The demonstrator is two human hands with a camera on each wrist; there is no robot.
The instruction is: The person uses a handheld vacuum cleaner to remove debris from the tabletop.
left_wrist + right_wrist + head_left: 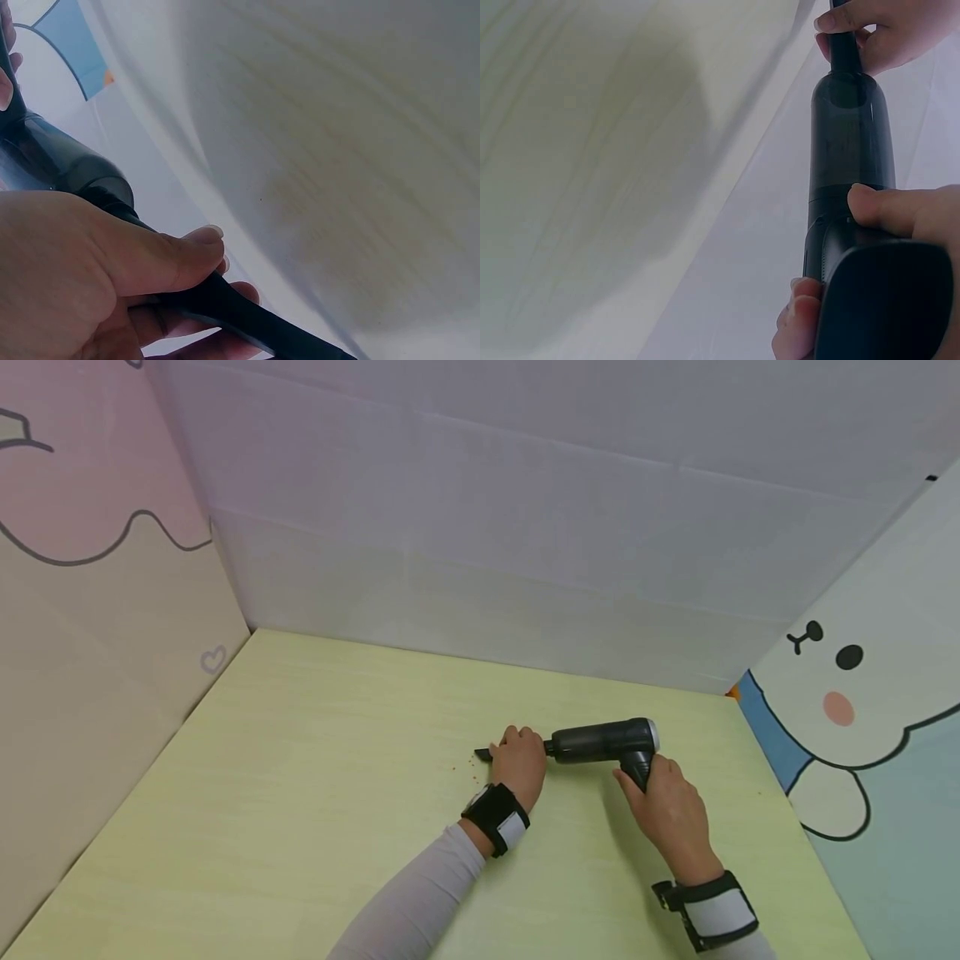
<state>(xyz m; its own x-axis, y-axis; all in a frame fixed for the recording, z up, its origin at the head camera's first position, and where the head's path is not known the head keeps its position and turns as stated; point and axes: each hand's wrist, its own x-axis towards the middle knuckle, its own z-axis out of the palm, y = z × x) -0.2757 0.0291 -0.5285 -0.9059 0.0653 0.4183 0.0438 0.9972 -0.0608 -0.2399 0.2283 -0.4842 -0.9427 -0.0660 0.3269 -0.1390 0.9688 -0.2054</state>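
Observation:
A black handheld vacuum cleaner [596, 742] with a dark see-through barrel is held above the pale yellow tabletop [300, 793]. My right hand [670, 814] grips its handle, and in the right wrist view the thumb lies along the body. My left hand [520, 766] pinches the narrow black nozzle [240, 319] between thumb and fingers. The nozzle's tip points left in the head view. Small orange-red crumbs [473, 766] lie on the tabletop beside that tip and my left hand. Whether the tip touches the table, I cannot tell.
A whitish wall sheet [480, 543] rises behind the table. The left side panel [97, 693] is pink and beige with a small heart. At right stands a panel [892, 693] with a cartoon animal face. One small speck [759, 793] lies near the table's right edge.

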